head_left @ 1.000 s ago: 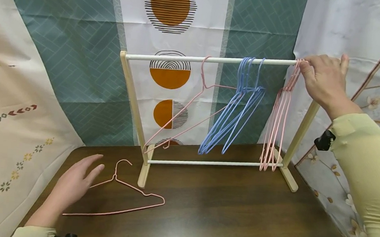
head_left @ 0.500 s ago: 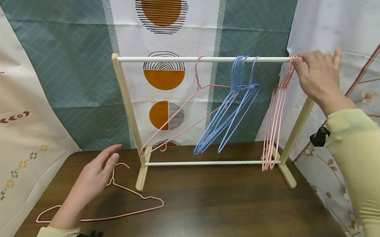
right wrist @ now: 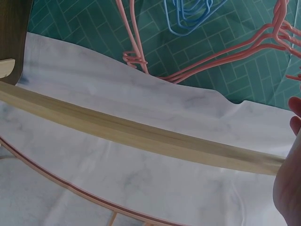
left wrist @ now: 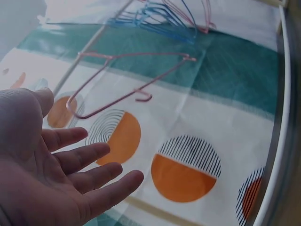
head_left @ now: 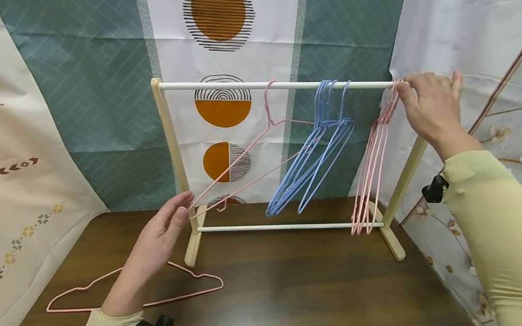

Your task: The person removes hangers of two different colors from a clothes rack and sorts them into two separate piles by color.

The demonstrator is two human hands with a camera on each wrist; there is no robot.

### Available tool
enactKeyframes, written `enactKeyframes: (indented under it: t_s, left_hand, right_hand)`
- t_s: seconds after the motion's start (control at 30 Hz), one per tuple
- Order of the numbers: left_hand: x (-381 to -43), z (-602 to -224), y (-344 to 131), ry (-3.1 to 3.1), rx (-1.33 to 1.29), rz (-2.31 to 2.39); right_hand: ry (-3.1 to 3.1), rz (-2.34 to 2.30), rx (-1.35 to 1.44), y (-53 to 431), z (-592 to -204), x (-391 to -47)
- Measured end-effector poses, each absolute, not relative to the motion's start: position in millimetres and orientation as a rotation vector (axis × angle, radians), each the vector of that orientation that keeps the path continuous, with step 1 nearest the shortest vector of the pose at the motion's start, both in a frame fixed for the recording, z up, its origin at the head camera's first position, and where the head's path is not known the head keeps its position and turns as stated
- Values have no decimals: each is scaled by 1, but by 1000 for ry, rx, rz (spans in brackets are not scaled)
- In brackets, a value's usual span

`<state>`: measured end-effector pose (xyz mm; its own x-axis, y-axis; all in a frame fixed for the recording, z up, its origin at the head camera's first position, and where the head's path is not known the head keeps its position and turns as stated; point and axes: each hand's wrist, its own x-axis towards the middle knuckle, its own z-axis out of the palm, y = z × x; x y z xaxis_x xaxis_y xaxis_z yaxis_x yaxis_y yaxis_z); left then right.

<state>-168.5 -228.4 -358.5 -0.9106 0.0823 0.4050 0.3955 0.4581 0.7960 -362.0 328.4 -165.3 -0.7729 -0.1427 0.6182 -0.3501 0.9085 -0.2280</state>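
Note:
My left hand [head_left: 156,242], fingers extended and thumb apart, reaches up beside the left post of a small clothes rack [head_left: 235,85]. Its fingertips are close to the lower left end of a pink hanger [head_left: 230,166] hooked on the top rail; contact cannot be told. In the left wrist view the palm [left wrist: 56,183] holds nothing. My right hand [head_left: 433,108] grips the right end of the rail from above, its thumb against the hooks of several pink hangers [head_left: 372,167]. Its fingers behind the rail are mostly hidden. Several blue hangers [head_left: 322,121] hang between.
Another pink hanger [head_left: 184,296] lies flat on the dark wooden table [head_left: 306,286], partly hidden under my left forearm. The rack's lower bar [head_left: 278,228] and wooden feet [head_left: 193,250] stand toward the back. Patterned cloths [head_left: 347,31] enclose the table at the back and sides.
My left hand has moved right and up, from over the hanger on the table to the lower end of the hanging pink one. My right hand stays on the rail's end.

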Motion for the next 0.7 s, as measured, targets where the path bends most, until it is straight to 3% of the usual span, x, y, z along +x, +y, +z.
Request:
enactKeyframes:
  t_s: [0.7]
  left_hand:
    - [-189,-359,-184,-2056,-468,-1851]
  right_hand:
    - [-2438,434,351,328,-167,-359]
